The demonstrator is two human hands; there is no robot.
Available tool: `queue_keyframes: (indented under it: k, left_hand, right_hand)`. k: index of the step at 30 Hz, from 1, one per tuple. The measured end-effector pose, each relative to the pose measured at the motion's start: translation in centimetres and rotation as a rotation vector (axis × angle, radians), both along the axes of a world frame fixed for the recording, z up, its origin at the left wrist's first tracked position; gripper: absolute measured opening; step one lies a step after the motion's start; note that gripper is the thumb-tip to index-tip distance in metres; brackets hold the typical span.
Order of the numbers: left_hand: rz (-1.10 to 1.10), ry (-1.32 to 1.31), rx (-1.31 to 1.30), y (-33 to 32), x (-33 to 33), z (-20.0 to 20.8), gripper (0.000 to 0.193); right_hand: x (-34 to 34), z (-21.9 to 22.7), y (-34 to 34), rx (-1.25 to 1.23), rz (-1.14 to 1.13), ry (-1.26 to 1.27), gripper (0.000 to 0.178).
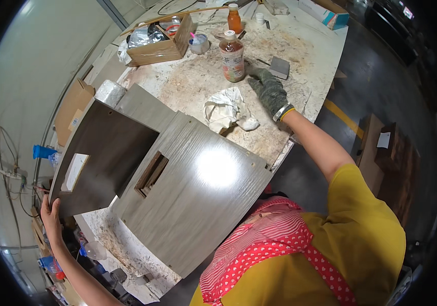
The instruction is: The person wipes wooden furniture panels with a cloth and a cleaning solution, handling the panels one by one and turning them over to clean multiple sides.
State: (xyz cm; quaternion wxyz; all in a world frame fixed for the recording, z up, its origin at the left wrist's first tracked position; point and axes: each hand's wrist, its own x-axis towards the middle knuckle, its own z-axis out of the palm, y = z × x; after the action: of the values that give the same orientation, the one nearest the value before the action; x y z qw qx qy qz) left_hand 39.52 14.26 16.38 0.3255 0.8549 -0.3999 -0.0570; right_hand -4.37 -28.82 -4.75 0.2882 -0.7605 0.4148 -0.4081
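My bare left hand point(51, 217) grips the lower left edge of a dark-faced wooden panel point(111, 148) that stands tilted, with a rectangular cutout near its left side. Beside it lies a grey wood-grain panel point(198, 188), which has a slot cut through it and small holes along its edges. My right hand point(269, 92), in a dark grey glove, reaches over the table with its fingers apart and nothing visible in them. Close to its fingertips are a grey block point(280, 67) and a capped drink bottle point(232, 57). A crumpled white cloth point(223, 108) lies left of that hand.
On the stained white table point(177, 86), a wooden box point(162, 48) of odds and ends stands at the far left, next to a small jar point(198, 44). Farther back is an amber bottle point(234, 20). Cardboard boxes point(371, 143) stand on the floor at right.
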Motion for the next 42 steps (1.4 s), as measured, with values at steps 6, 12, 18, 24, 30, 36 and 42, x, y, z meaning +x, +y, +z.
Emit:
queue_keyframes:
  k: [6,12,18,24,30,36,42]
  left_hand:
    - [0.057,-0.039,0.048,0.6,-0.5,1.0,0.022]
    - [0.054,-0.089,0.060,-1.1,0.0,0.2,0.026]
    - [0.113,-0.022,0.107,-2.0,-1.4,1.8,0.020]
    - [0.135,-0.056,0.136,-1.7,-0.9,2.1,0.022]
    - [0.144,-0.094,0.145,-2.5,-1.5,2.1,0.027]
    - [0.155,-0.144,0.122,-1.0,1.3,0.0,0.029]
    - [0.150,-0.101,-0.041,1.8,4.7,-0.2,0.039]
  right_hand:
    - [5.2,-2.5,4.7,-0.550,0.616,0.586,0.041]
    - [3.9,0.1,2.5,0.020,0.523,0.146,0.045]
    - [1.9,-0.2,-5.8,0.136,-0.119,-0.107,0.084]
    - [6.3,-3.0,-8.4,0.264,0.126,-0.402,0.095]
    - [6.3,-5.7,-13.2,0.025,0.024,-0.096,0.066]
    - [2.7,1.4,-7.7,0.140,0.217,-0.047,0.057]
    - [-0.3,9.1,-1.2,-0.156,0.278,0.670,0.076]
